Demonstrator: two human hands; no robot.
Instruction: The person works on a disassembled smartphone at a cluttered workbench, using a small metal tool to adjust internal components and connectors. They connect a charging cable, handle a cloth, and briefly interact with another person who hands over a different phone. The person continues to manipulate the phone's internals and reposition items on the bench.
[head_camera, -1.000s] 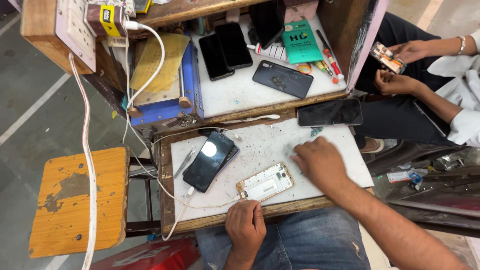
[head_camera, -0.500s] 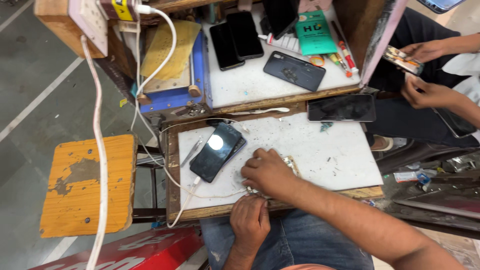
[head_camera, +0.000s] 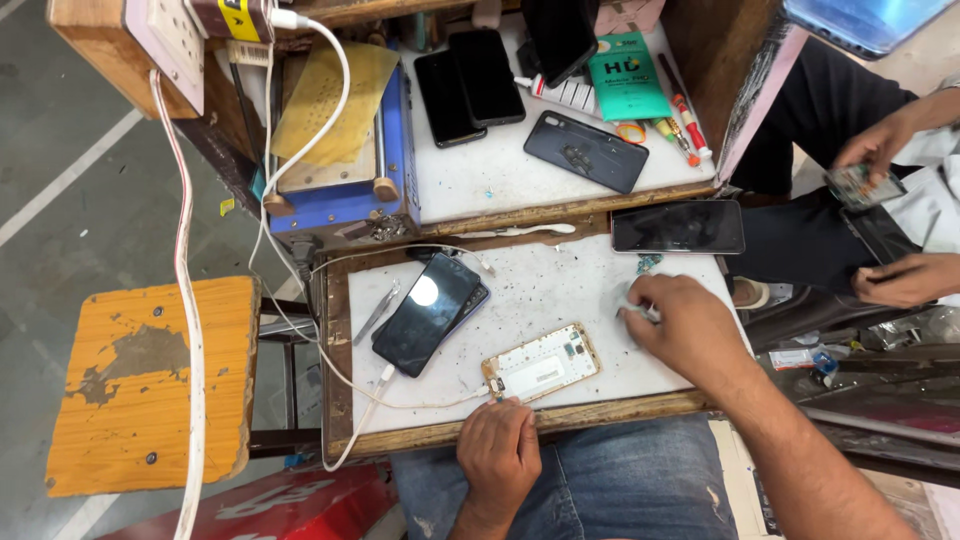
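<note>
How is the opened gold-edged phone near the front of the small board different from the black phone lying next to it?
The gold-edged phone is opened, showing pale inner parts; the black phone is closed, with a dark glossy screen reflecting a light. The left hand touches the gold-edged phone's near end; no hand touches the black phone. The black phone looks longer and rests on something beneath it; the gold-edged phone lies directly on the board. Both lie slanted.

Seven phones (head_camera: 428, 312), one wooden stool (head_camera: 150, 385), two screwdrivers (head_camera: 680, 125)
</note>
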